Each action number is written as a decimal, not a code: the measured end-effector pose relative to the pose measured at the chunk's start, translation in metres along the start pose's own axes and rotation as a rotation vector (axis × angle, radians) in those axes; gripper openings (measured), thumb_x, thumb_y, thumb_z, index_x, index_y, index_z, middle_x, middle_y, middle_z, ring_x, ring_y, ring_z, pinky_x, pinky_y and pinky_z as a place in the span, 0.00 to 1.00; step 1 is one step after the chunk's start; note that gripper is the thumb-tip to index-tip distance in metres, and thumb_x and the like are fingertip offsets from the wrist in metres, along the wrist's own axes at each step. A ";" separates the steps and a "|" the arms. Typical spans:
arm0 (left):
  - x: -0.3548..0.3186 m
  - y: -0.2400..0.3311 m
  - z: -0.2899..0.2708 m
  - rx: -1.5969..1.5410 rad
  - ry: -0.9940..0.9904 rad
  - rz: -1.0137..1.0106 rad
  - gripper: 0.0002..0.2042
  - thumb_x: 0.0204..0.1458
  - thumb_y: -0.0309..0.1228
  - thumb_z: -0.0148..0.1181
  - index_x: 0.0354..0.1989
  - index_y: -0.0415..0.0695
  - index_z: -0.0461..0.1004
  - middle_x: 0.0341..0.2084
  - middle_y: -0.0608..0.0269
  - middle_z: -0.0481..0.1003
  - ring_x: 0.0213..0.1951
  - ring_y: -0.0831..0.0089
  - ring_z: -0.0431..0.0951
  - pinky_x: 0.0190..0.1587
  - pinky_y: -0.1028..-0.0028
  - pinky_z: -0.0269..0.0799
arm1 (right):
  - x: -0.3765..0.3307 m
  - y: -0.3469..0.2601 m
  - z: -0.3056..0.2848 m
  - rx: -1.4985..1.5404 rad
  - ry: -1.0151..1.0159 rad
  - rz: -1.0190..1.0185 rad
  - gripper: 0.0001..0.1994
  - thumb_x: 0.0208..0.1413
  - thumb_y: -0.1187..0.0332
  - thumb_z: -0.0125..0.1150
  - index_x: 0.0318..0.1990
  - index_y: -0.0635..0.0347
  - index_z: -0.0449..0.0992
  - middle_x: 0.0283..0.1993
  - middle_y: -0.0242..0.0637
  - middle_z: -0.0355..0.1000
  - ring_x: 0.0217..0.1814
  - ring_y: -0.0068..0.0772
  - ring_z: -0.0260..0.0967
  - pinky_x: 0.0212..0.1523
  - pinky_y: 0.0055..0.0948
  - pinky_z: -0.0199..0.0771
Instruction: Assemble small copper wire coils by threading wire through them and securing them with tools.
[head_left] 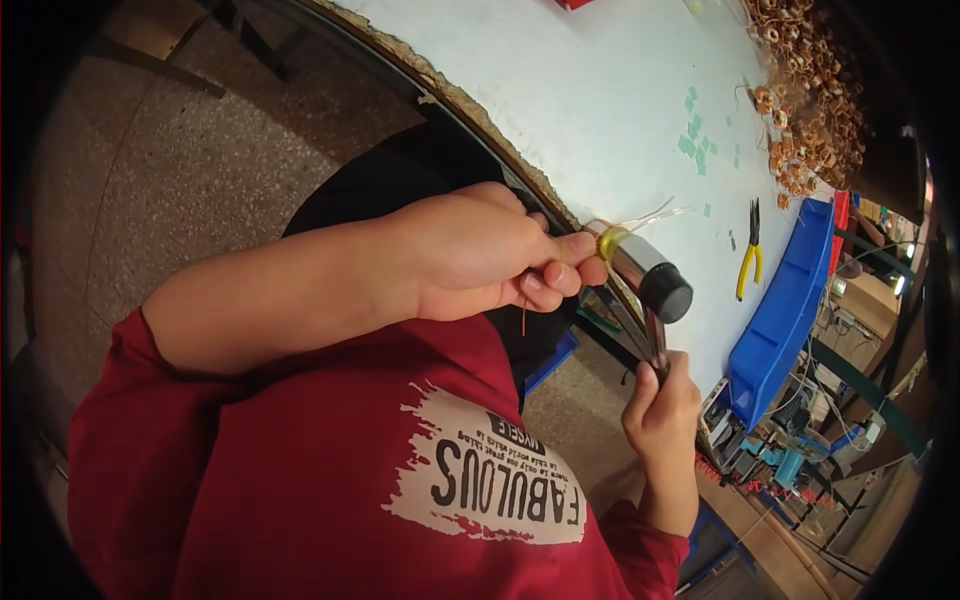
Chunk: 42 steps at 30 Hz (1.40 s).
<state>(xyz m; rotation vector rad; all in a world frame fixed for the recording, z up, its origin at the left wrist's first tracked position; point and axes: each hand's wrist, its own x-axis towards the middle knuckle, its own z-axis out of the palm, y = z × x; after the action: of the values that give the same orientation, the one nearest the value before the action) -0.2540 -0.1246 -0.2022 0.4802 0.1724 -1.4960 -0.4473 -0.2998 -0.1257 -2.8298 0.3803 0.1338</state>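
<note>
My left hand (500, 250) is closed at the worn table edge. Its thumb and fingers pinch a small copper-coloured piece, probably a wire coil, mostly hidden by the fingers and the hammer. Thin pale wires (655, 212) stick out from it over the table, and a short copper wire (524, 318) hangs below the fingers. My right hand (665, 405) grips the handle of a soft-faced hammer (634, 258). The yellow face of its head is right at my left fingertips; whether it touches the piece I cannot tell. The black face (667, 293) points away from them.
On the white table (600, 120) lie yellow-handled pliers (750, 255), scattered green scraps (693, 140) and a large heap of copper coils (805, 90). A long blue bin (785, 310) runs along the far side. A red object (572, 4) shows at the top edge.
</note>
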 end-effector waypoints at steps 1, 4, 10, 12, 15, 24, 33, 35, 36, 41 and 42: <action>0.000 -0.001 0.000 0.007 -0.004 0.013 0.07 0.59 0.23 0.47 0.39 0.30 0.66 0.32 0.53 0.71 0.23 0.84 0.62 0.22 0.87 0.55 | 0.002 -0.002 0.000 -0.156 -0.066 0.028 0.07 0.55 0.69 0.51 0.31 0.63 0.64 0.18 0.36 0.64 0.16 0.29 0.56 0.19 0.21 0.59; 0.001 -0.002 -0.001 -0.009 -0.004 0.014 0.07 0.59 0.23 0.47 0.40 0.29 0.66 0.32 0.52 0.71 0.23 0.84 0.62 0.22 0.87 0.55 | -0.004 0.002 -0.001 0.005 -0.025 0.054 0.07 0.56 0.69 0.46 0.30 0.62 0.63 0.18 0.35 0.64 0.16 0.28 0.55 0.19 0.23 0.57; 0.006 -0.002 -0.003 -0.021 -0.005 0.007 0.07 0.59 0.22 0.47 0.40 0.28 0.66 0.32 0.51 0.71 0.23 0.83 0.62 0.22 0.86 0.55 | -0.011 0.011 0.000 0.197 0.144 0.008 0.05 0.56 0.72 0.43 0.31 0.62 0.64 0.19 0.36 0.64 0.16 0.31 0.55 0.19 0.27 0.58; 0.005 -0.003 -0.003 -0.016 -0.003 0.008 0.07 0.59 0.22 0.47 0.40 0.28 0.66 0.32 0.50 0.71 0.22 0.82 0.62 0.22 0.86 0.55 | -0.010 0.010 0.000 0.210 0.190 -0.022 0.04 0.55 0.73 0.43 0.31 0.63 0.65 0.19 0.37 0.64 0.16 0.32 0.56 0.20 0.29 0.59; 0.003 -0.004 -0.004 -0.027 -0.041 0.031 0.08 0.59 0.22 0.47 0.40 0.27 0.66 0.33 0.50 0.71 0.22 0.82 0.61 0.22 0.86 0.55 | 0.002 0.001 -0.003 -0.211 0.038 -0.065 0.04 0.51 0.73 0.51 0.33 0.65 0.66 0.21 0.39 0.66 0.16 0.40 0.60 0.19 0.30 0.62; 0.003 -0.002 -0.002 -0.056 -0.027 0.017 0.08 0.59 0.22 0.47 0.40 0.27 0.65 0.32 0.50 0.71 0.22 0.82 0.60 0.22 0.86 0.55 | 0.003 0.005 -0.004 -0.263 0.047 -0.054 0.07 0.49 0.74 0.57 0.35 0.65 0.67 0.23 0.41 0.65 0.16 0.41 0.61 0.19 0.31 0.63; 0.003 0.000 -0.003 -0.039 -0.008 0.009 0.07 0.59 0.23 0.48 0.40 0.29 0.66 0.31 0.53 0.71 0.21 0.83 0.60 0.22 0.85 0.55 | 0.006 0.004 -0.014 -0.365 0.067 -0.128 0.08 0.49 0.73 0.57 0.35 0.66 0.68 0.24 0.41 0.66 0.16 0.42 0.60 0.19 0.32 0.64; 0.004 0.001 -0.004 -0.038 -0.024 0.007 0.07 0.59 0.23 0.48 0.40 0.30 0.66 0.31 0.53 0.71 0.21 0.83 0.61 0.22 0.85 0.55 | 0.002 0.006 -0.016 -0.296 0.121 -0.155 0.09 0.49 0.73 0.58 0.35 0.66 0.68 0.24 0.41 0.66 0.16 0.43 0.61 0.19 0.32 0.65; 0.005 0.001 -0.005 -0.036 -0.034 0.004 0.06 0.59 0.23 0.48 0.40 0.31 0.66 0.31 0.53 0.71 0.21 0.83 0.61 0.23 0.85 0.56 | 0.001 0.007 -0.016 -0.263 0.148 -0.168 0.09 0.49 0.72 0.58 0.35 0.66 0.68 0.24 0.41 0.66 0.16 0.43 0.61 0.19 0.32 0.65; 0.008 -0.007 0.001 -0.042 -0.042 0.055 0.07 0.58 0.21 0.49 0.39 0.28 0.67 0.30 0.52 0.70 0.21 0.80 0.61 0.20 0.83 0.55 | -0.005 0.007 -0.013 -0.170 0.099 -0.031 0.11 0.49 0.70 0.59 0.36 0.66 0.68 0.26 0.43 0.67 0.17 0.44 0.63 0.20 0.33 0.66; 0.009 -0.003 0.000 -0.034 0.009 -0.013 0.10 0.57 0.21 0.50 0.44 0.27 0.66 0.31 0.51 0.70 0.20 0.80 0.60 0.20 0.81 0.54 | -0.002 0.006 -0.013 -0.115 0.085 0.007 0.10 0.50 0.68 0.59 0.35 0.65 0.68 0.27 0.42 0.68 0.17 0.45 0.64 0.20 0.34 0.66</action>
<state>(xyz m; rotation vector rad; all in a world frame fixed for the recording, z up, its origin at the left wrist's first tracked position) -0.2558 -0.1329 -0.2063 0.4589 0.2082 -1.5013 -0.4501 -0.3091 -0.1148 -2.9551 0.4131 0.0384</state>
